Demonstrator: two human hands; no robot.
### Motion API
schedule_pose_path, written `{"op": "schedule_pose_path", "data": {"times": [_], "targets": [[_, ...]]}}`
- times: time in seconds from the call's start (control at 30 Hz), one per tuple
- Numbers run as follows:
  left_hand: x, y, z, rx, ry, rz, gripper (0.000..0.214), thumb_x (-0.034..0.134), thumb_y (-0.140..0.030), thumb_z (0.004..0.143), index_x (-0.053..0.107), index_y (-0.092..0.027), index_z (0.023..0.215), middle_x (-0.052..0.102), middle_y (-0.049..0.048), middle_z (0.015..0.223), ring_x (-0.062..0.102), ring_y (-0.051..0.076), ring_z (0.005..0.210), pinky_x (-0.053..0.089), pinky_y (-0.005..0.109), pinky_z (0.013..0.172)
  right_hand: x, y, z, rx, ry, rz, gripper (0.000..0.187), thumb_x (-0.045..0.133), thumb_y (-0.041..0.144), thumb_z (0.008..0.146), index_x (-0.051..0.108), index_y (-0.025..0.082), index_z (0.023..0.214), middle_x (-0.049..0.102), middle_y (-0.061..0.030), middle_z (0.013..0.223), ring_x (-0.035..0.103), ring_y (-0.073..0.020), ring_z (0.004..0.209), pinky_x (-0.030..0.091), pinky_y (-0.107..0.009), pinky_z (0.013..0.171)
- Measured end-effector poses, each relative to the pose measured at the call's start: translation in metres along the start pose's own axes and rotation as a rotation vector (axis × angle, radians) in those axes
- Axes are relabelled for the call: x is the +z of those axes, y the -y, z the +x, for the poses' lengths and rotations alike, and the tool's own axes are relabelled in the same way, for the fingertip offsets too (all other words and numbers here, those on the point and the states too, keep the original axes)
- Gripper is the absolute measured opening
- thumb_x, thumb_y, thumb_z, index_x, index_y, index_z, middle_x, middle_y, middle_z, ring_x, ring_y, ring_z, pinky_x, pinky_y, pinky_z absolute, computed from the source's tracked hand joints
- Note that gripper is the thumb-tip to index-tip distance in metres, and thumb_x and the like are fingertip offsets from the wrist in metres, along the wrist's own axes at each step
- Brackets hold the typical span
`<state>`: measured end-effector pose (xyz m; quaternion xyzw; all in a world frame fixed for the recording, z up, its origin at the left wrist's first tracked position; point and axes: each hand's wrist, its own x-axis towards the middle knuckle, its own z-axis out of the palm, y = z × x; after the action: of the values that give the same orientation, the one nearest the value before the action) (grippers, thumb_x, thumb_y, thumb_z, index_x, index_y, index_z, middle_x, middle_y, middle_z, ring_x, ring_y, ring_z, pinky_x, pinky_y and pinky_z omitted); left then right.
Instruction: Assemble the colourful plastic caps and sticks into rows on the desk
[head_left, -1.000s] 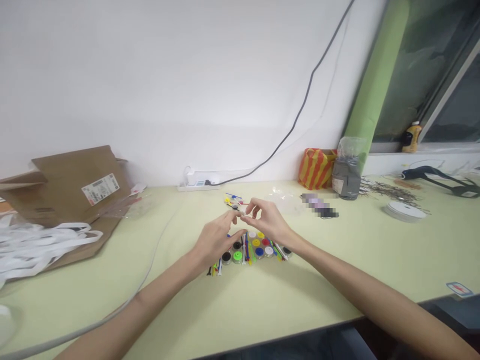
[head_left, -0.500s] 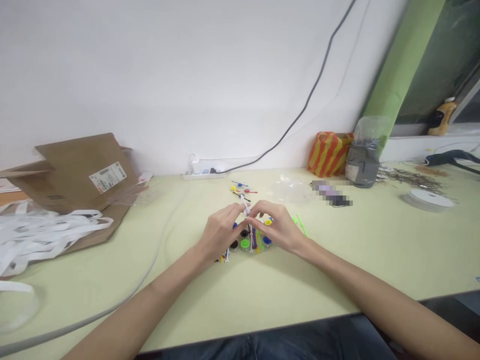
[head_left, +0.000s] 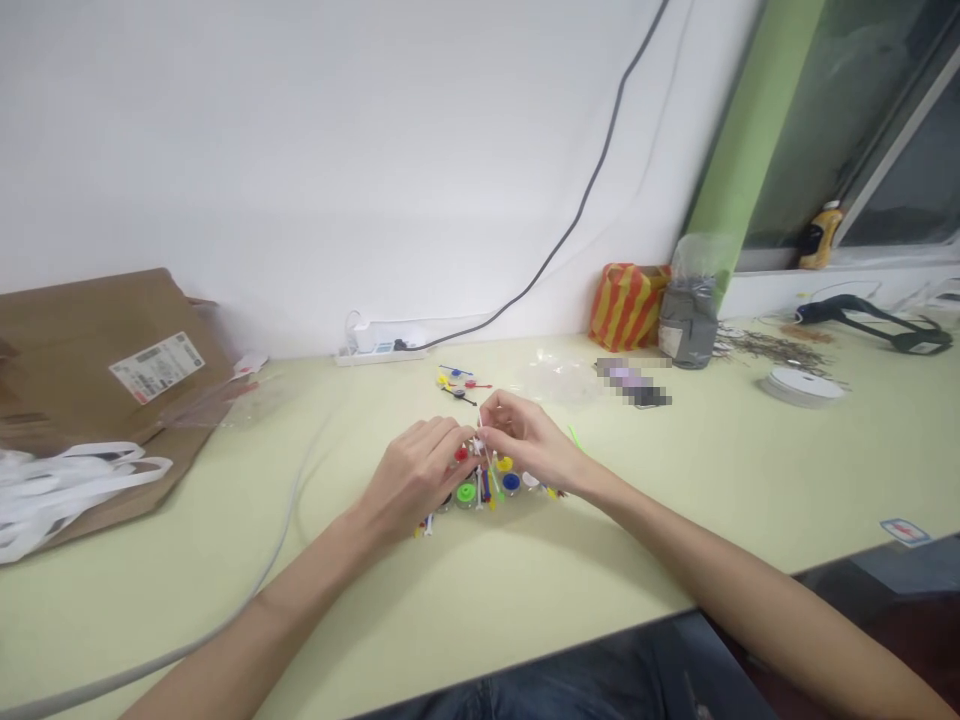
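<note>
I pinch a thin white plastic stick (head_left: 487, 462).
My right grip (head_left: 529, 440) holds it tight; my curled left grip (head_left: 412, 478) sits just beside it, open or shut I cannot tell. This step calls for small, slow moves.

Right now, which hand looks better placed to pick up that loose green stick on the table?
Probably the right hand: the lime-green stick lies close beside it, while the left hand sits farther off, beyond the cluster of coloured caps.
</note>
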<state>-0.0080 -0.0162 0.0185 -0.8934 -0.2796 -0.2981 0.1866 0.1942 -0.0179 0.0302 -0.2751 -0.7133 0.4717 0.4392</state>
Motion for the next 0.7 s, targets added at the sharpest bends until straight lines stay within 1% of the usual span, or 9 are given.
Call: {"op": "schedule_pose_path", "data": {"times": [0.07,0.13,0.23,0.33,0.4,0.47,0.6,0.7], "targets": [[0.000,-0.002,0.003,0.006,0.032,0.000,0.018,0.043,-0.030,0.103,0.056,-0.017,0.101,0.064,0.0039,0.084,0.056,0.017,0.073,0.042,0.031,0.067,0.000,0.001,0.000,0.063,0.027,0.069,0.017,0.056,0.033,0.093,0.043,0.023,0.093,0.057,0.0053,0.075,0.060,-0.0118,0.061,0.044,-0.024,0.058],[-0.001,-0.003,0.005,0.017,0.048,-0.001,0.017,0.041,-0.026,0.102,0.055,-0.018,0.095,0.062,0.0032,0.080,0.055,0.017,0.070,0.041,0.031,0.065,0.000,0.000,0.000,0.095,0.043,0.106,0.017,0.054,0.033,0.094,0.040,0.024,0.095,0.054,0.0071,0.071,0.055,-0.0108,0.057,0.041,-0.023,0.055],[-0.002,-0.004,0.005,0.028,0.037,-0.005,0.011,0.044,-0.022,0.099,0.054,-0.018,0.095,0.062,0.0031,0.079,0.054,0.018,0.069,0.040,0.032,0.065,-0.001,-0.002,0.000,0.050,0.074,0.128,0.015,0.053,0.030,0.095,0.039,0.024,0.095,0.049,0.0073,0.072,0.048,-0.0099,0.060,0.039,-0.022,0.058],[-0.002,-0.003,0.003,0.012,0.039,-0.043,0.011,0.050,-0.027,0.095,0.054,-0.018,0.100,0.062,0.0029,0.080,0.054,0.018,0.070,0.041,0.032,0.066,0.001,-0.001,-0.002,-0.021,0.082,0.066,0.012,0.050,0.028,0.098,0.039,0.023,0.095,0.046,0.0059,0.076,0.044,-0.0101,0.065,0.038,-0.023,0.062],[-0.001,-0.004,0.002,-0.030,0.028,-0.076,0.014,0.053,-0.032,0.094,0.053,-0.019,0.097,0.061,0.0019,0.078,0.054,0.018,0.068,0.041,0.031,0.065,0.002,0.000,-0.004,-0.048,0.086,-0.009,0.011,0.047,0.029,0.100,0.039,0.023,0.095,0.046,0.0046,0.079,0.044,-0.0108,0.069,0.038,-0.024,0.064],[0.000,-0.006,0.001,-0.086,0.016,-0.093,0.014,0.051,-0.033,0.096,0.052,-0.019,0.093,0.060,0.0011,0.076,0.055,0.017,0.067,0.041,0.030,0.065,0.003,0.001,-0.005,-0.049,0.104,-0.034,0.013,0.045,0.033,0.102,0.039,0.023,0.095,0.048,0.0034,0.082,0.045,-0.0111,0.071,0.038,-0.024,0.065],[0.003,-0.011,0.001,-0.147,0.037,-0.105,0.011,0.044,-0.024,0.098,0.053,-0.019,0.096,0.061,0.0016,0.079,0.058,0.017,0.071,0.043,0.030,0.066,0.003,-0.003,-0.003,0.008,0.160,0.053,0.020,0.044,0.042,0.102,0.038,0.024,0.098,0.050,0.0034,0.083,0.046,-0.0106,0.067,0.038,-0.024,0.061],[0.002,-0.013,0.003,-0.171,0.056,-0.085,0.010,0.044,-0.026,0.097,0.052,-0.020,0.098,0.062,0.0024,0.082,0.059,0.018,0.073,0.043,0.030,0.067,0.002,-0.008,-0.001,0.004,0.158,0.107,0.024,0.047,0.045,0.100,0.037,0.024,0.096,0.051,0.0036,0.083,0.048,-0.0105,0.067,0.039,-0.024,0.061]]}}
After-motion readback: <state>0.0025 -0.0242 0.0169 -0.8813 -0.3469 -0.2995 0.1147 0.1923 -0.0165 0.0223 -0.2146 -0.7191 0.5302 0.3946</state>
